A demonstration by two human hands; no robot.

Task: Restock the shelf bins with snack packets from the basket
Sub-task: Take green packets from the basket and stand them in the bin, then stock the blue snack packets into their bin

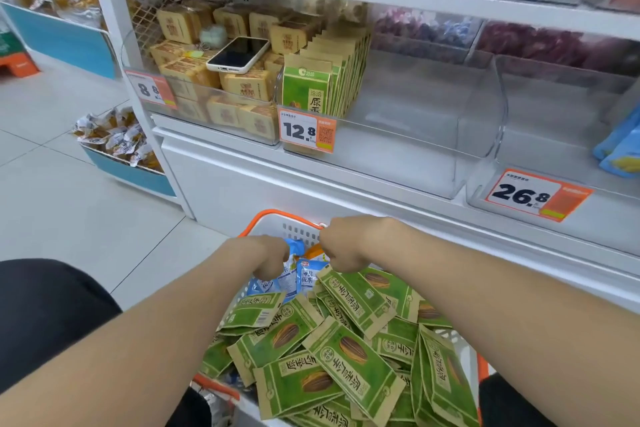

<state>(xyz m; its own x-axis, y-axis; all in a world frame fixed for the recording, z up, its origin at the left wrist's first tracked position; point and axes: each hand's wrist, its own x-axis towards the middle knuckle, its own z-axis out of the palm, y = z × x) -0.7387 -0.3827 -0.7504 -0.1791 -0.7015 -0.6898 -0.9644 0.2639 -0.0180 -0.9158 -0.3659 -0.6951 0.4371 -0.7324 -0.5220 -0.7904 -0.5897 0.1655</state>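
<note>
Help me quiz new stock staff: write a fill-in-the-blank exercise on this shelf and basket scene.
1. A ____ lies on top of the tan packets in the shelf bin.
2. The green packets standing in the next bin have a price tag reading ____.
3. The left hand grips blue packets at the far end of the ____.

Missing words: phone; 12.8; basket.

A shop: price tags on shelf bins of packaged snacks.

Clear glossy plastic bin; matt kraft-paper packets; white perforated plastic basket.
</note>
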